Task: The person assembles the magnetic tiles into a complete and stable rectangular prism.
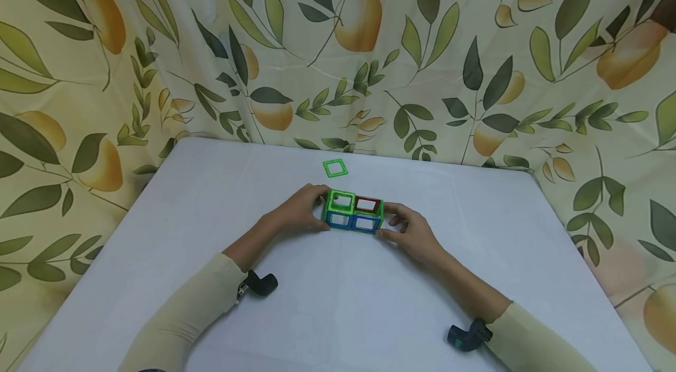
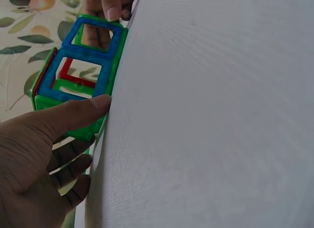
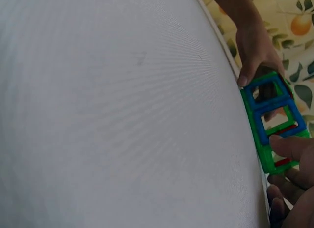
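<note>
A two-cell box of magnetic tiles [image 1: 352, 222] stands on the table between both hands. Two blue square frames [image 2: 81, 52] make its front. On top, a green frame [image 1: 343, 192] sits at the left beside a red frame [image 1: 367, 198]. My left hand [image 1: 302, 209] grips the left end, thumb at the front lower corner and fingers behind. At the right end my right hand [image 1: 414, 235] holds the box between thumb and fingers. In the right wrist view the right thumb [image 3: 289, 147] touches the blue front. Part of each end is hidden by the hands.
A loose green square tile [image 1: 326, 169] lies flat behind the box. The white-covered table [image 1: 338, 301] extends on all sides of it. Behind the table hangs a curtain [image 1: 338, 84] with a fruit and leaf print.
</note>
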Action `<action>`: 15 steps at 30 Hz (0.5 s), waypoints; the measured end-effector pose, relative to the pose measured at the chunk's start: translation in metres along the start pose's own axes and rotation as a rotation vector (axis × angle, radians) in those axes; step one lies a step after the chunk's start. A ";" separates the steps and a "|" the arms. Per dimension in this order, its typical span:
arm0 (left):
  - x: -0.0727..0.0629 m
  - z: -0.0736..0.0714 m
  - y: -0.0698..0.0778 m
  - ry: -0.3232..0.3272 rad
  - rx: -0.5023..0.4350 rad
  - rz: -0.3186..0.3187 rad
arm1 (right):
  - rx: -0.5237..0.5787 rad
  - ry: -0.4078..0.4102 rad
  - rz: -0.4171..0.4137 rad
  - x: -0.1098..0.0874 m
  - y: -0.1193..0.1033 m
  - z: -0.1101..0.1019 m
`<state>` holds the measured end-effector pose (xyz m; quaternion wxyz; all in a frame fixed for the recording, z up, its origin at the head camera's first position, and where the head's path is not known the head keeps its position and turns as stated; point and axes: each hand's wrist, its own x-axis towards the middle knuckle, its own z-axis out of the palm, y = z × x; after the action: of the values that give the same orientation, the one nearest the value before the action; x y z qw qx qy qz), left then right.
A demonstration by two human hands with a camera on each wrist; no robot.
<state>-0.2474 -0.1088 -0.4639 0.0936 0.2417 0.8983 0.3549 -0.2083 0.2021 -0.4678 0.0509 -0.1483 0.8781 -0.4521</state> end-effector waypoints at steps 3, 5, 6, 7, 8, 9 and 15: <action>0.000 -0.001 0.000 -0.008 -0.003 -0.005 | -0.007 -0.001 0.003 0.000 0.000 0.000; -0.001 -0.001 -0.001 -0.018 -0.001 -0.006 | -0.009 -0.003 0.006 0.000 0.000 0.001; -0.001 -0.002 -0.001 -0.024 -0.002 -0.006 | -0.010 -0.004 0.007 0.000 0.000 0.001; 0.000 -0.003 -0.001 -0.031 0.000 -0.006 | -0.010 -0.004 0.008 -0.001 -0.001 0.001; 0.000 -0.003 -0.002 -0.039 0.003 -0.006 | -0.011 -0.005 0.007 -0.001 -0.001 0.001; 0.000 -0.005 -0.002 -0.048 0.009 -0.007 | -0.011 -0.004 0.005 -0.001 -0.001 0.001; 0.003 -0.014 -0.003 -0.063 0.009 -0.032 | -0.017 0.007 -0.007 -0.001 -0.002 0.001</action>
<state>-0.2556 -0.1176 -0.4553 0.1263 0.2385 0.9002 0.3416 -0.2062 0.2001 -0.4667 0.0448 -0.1502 0.8816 -0.4451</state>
